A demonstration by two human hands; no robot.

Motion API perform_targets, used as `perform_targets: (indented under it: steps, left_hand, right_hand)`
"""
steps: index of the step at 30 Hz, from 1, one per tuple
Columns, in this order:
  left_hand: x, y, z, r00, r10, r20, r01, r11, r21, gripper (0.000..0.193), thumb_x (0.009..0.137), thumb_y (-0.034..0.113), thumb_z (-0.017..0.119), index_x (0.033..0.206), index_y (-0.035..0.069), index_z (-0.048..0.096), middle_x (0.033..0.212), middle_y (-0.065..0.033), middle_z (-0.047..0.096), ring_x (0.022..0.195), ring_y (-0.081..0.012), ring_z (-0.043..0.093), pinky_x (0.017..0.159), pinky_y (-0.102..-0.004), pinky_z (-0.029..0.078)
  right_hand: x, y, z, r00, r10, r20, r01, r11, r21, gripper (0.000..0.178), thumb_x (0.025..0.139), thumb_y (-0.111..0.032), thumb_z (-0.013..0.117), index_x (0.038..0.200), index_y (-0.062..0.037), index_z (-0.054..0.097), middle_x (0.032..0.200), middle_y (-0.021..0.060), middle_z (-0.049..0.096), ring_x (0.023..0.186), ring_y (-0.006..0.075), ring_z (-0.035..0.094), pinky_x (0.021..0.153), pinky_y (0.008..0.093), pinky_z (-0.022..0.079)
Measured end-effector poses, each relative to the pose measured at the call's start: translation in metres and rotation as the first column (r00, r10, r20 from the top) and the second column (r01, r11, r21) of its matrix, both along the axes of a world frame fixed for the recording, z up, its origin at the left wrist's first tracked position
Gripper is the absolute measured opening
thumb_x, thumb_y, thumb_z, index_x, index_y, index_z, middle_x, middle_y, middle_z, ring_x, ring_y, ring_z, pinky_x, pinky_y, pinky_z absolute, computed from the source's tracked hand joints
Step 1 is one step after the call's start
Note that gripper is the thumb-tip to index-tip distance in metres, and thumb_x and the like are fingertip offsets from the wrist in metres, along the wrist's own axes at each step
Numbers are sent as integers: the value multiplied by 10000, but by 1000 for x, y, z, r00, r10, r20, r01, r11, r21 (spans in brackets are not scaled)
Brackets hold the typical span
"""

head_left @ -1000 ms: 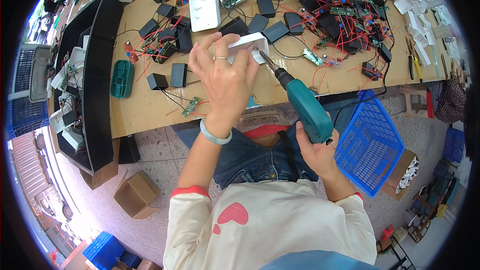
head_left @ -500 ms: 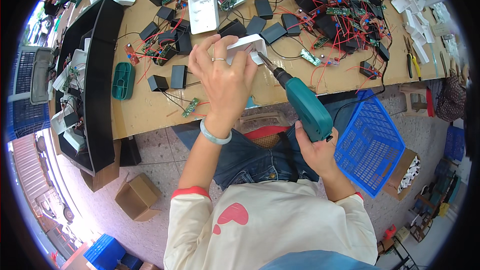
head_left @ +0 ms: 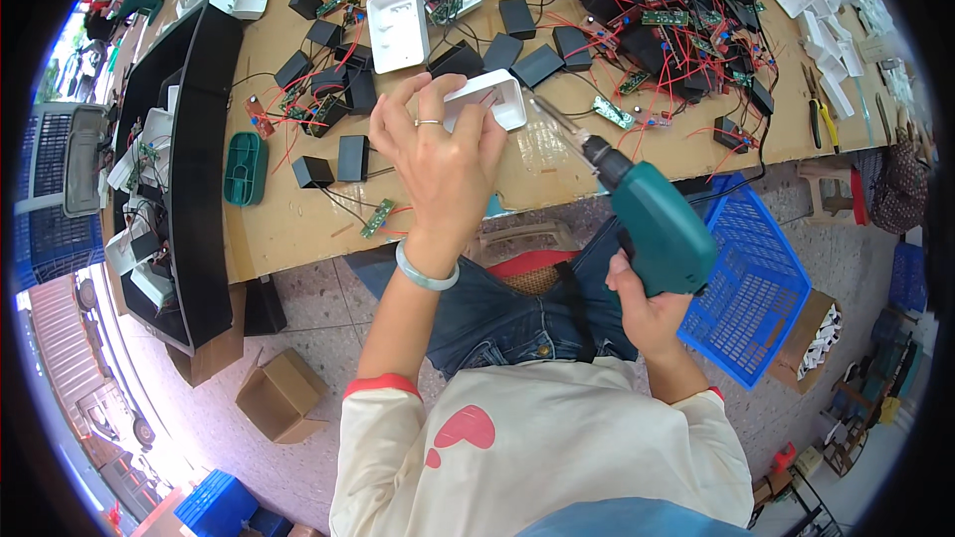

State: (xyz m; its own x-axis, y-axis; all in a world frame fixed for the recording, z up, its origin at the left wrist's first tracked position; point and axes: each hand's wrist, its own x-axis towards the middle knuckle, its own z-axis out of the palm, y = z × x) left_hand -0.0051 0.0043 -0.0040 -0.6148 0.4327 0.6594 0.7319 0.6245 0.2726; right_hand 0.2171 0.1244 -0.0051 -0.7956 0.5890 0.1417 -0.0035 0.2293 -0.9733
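My left hand (head_left: 443,164) grips a white plastic casing (head_left: 489,101) above the front of the wooden workbench (head_left: 298,229). A ring is on one finger and a pale green bangle (head_left: 426,272) on the wrist. My right hand (head_left: 647,308) holds a teal electric screwdriver (head_left: 652,219) by its handle. Its bit (head_left: 552,117) points up and left, with the tip right beside the casing's right edge. Whether the tip touches the casing I cannot tell.
Black boxes, green circuit boards with red wires and white casings crowd the bench. A teal tray (head_left: 244,169) lies at the left beside a black rack (head_left: 194,169). A blue plastic basket (head_left: 751,283) stands by my right knee, and a cardboard box (head_left: 282,396) sits on the floor.
The casing and both hands hold nearly the same pose. The screwdriver stays aimed at the casing's right edge with only slight shifting.
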Motion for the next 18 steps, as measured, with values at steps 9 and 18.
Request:
perform_targets:
  steps: [9, 18]
  left_hand:
    - [0, 0, 0, 1000, 10, 7, -10, 1000, -5, 120, 715, 142, 791, 806, 97, 727, 1162, -40, 624, 1214, -318, 505, 1077, -556, 293]
    - [1, 0, 5, 999, 48, -15, -49, 997, -64, 140, 714, 171, 834, 802, 117, 740, 1167, -13, 663, 1192, -309, 525, 1024, -472, 332]
  right_hand:
    - [-4, 3, 23, 995, -83, -59, 64, 961, -269, 394, 917, 15, 554, 1300, 83, 486, 763, 89, 555, 587, 159, 530, 564, 314, 477]
    - [-3, 4, 23, 997, -68, -46, 52, 956, -289, 392, 913, 13, 558, 1292, 80, 487, 760, 89, 550, 587, 155, 526, 564, 312, 475]
